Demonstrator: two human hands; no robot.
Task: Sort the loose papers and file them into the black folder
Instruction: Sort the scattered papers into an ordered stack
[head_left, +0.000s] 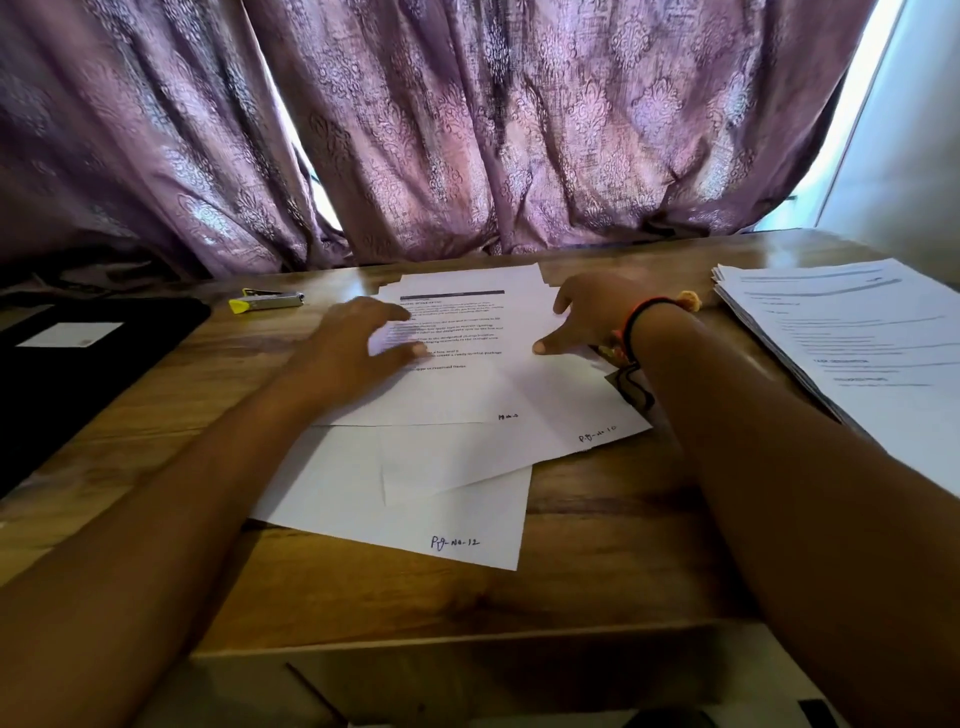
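Note:
Several loose white papers lie fanned out in the middle of the wooden table, some with handwritten page numbers at the bottom. The top printed sheet lies between my hands. My left hand rests on its left edge with fingers spread. My right hand, with a bracelet at the wrist, touches its right edge, thumb and fingers spread. The black folder lies closed at the left edge of the table, a white label on its cover. A second stack of printed papers sits at the far right.
A stapler with a yellow end lies behind the folder, left of the papers. A purple patterned curtain hangs right behind the table. The table's front edge runs below my forearms.

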